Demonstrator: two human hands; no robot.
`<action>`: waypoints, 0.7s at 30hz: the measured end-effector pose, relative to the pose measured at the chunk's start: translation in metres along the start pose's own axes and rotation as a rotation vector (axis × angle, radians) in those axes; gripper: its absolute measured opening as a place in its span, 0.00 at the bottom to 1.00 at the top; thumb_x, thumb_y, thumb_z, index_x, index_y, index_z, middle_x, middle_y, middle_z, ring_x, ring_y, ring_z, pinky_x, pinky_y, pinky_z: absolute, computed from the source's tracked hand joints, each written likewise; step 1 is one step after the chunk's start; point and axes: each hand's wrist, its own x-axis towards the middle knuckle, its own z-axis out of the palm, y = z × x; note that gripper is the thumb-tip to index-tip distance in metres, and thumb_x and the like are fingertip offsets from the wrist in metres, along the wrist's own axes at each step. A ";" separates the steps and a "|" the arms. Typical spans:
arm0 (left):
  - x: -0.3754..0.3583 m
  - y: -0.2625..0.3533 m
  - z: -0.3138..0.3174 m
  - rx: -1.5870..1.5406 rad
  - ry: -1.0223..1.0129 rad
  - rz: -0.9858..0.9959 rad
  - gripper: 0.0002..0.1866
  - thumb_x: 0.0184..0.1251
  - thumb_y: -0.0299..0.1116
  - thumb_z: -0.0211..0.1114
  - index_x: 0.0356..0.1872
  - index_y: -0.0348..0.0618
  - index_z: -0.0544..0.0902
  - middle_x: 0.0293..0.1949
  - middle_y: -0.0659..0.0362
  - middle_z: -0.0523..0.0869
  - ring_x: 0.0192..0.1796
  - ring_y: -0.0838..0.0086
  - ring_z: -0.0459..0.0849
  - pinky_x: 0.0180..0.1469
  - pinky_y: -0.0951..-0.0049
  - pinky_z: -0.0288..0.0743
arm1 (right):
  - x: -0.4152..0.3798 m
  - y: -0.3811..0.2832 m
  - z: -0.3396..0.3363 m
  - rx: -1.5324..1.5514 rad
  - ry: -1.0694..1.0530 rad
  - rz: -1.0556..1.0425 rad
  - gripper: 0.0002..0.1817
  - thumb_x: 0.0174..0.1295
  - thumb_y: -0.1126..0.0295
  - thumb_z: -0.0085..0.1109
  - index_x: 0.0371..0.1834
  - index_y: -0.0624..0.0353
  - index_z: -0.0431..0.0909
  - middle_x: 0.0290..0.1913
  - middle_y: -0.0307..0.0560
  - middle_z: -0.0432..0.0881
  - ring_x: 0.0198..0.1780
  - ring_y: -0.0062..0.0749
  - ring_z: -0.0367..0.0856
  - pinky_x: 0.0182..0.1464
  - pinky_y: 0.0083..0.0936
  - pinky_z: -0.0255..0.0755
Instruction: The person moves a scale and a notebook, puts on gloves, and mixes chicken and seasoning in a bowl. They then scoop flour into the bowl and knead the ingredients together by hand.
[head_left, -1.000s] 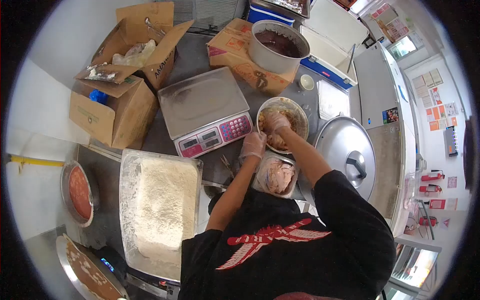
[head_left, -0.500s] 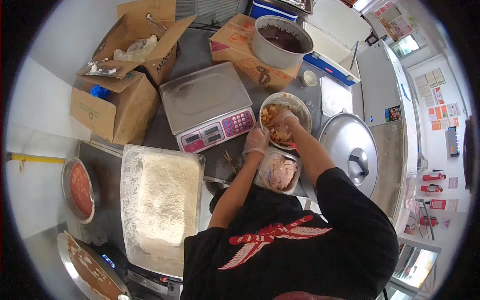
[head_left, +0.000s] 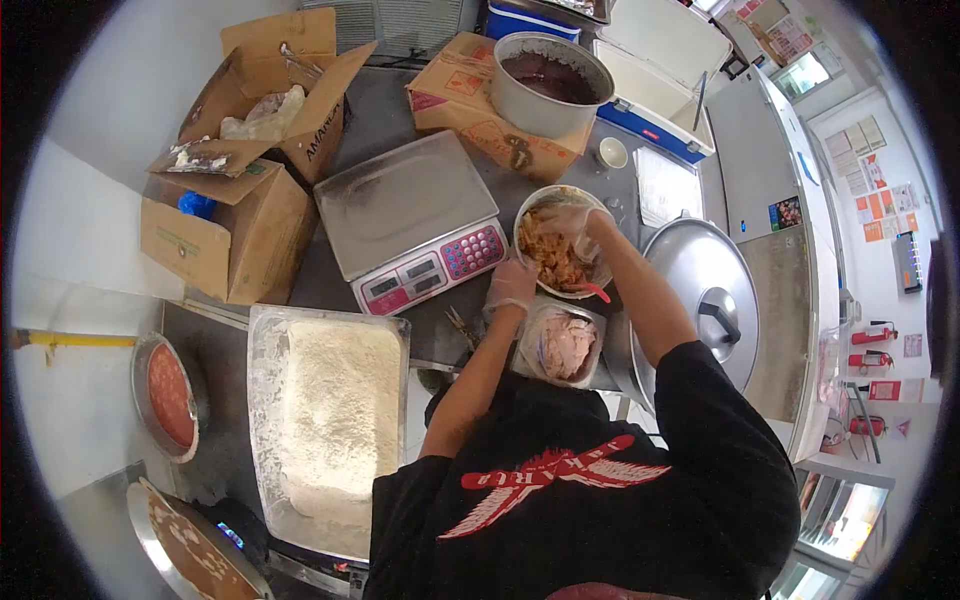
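A white bowl [head_left: 606,282] holds an orange-brown, chunky food mix [head_left: 552,250]. My right hand [head_left: 580,228], in a clear plastic glove, reaches into the bowl at its upper right, over the mix. Its fingers are blurred and partly hidden. Also gloved, my left hand [head_left: 513,284] grips the bowl's left rim, beside the scale. A red handle [head_left: 594,292] sticks out over the bowl's lower right rim. Just below the bowl stands a clear plastic container [head_left: 528,352] with pale pink raw meat [head_left: 567,345] in it.
To the left are a digital scale [head_left: 410,205], a tub [head_left: 258,400] of flour and open cardboard boxes [head_left: 270,235]. A big metal lid [head_left: 690,275] lies right of the bowl. Behind stand a deep metal pot [head_left: 550,115] on a carton and a cooler [head_left: 650,130]. Metal tongs [head_left: 460,325] lie near my left wrist.
My right hand has moved up in the bowl, away from the middle of the mix. More of the mix and the red handle now show. My left hand stays at the rim.
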 end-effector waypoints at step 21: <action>0.016 0.053 -0.058 0.339 0.028 -0.022 0.19 0.68 0.42 0.57 0.38 0.37 0.89 0.42 0.42 0.89 0.45 0.46 0.89 0.47 0.49 0.83 | -0.001 -0.040 0.044 -0.442 -0.738 0.854 0.23 0.69 0.57 0.50 0.66 0.47 0.74 0.61 0.45 0.82 0.62 0.39 0.79 0.62 0.40 0.70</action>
